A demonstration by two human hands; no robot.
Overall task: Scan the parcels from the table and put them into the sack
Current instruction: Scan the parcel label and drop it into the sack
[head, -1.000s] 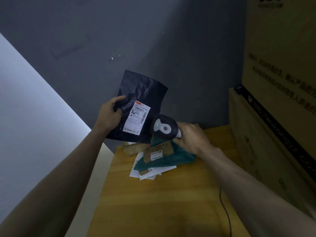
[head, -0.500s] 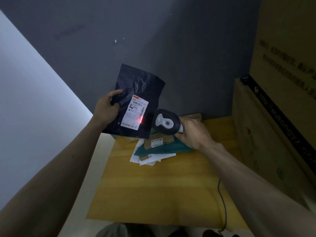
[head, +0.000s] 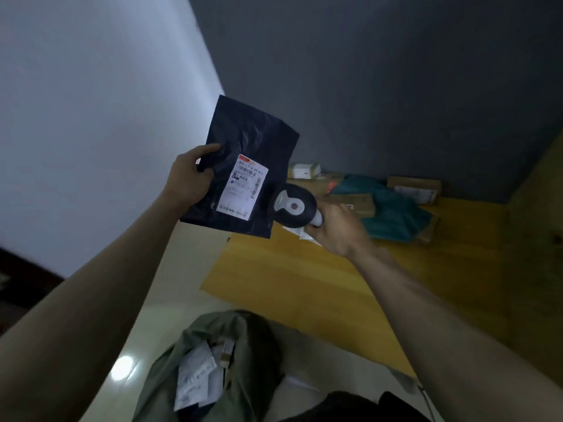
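The black parcel, a flat plastic mailer, is held in the air above the left edge of the table, tilted with its label side toward the camera. A white shipping label with a red strip at the top and a barcode along its right side covers the lower middle of the parcel. The left hand grips the parcel at its left edge: the thumb lies across the front face and the fingers are curled behind it, hidden by the plastic.

The right hand holds the scanner, with its fingers wrapped around the handle. The scanner's dark head with a grey insert sits just beside the lower right corner of the parcel, overlapping its edge in this view.

On the far part of the wooden table, against the dark wall, lies a pile of other parcels: a teal bag, several brown cardboard boxes and a small white box. A red dot of light shows on the pile near the teal bag.

The sack, grey-green, stands open on the pale floor near the table's front left corner. White-labelled parcels lie inside its mouth. A white wall fills the left side.
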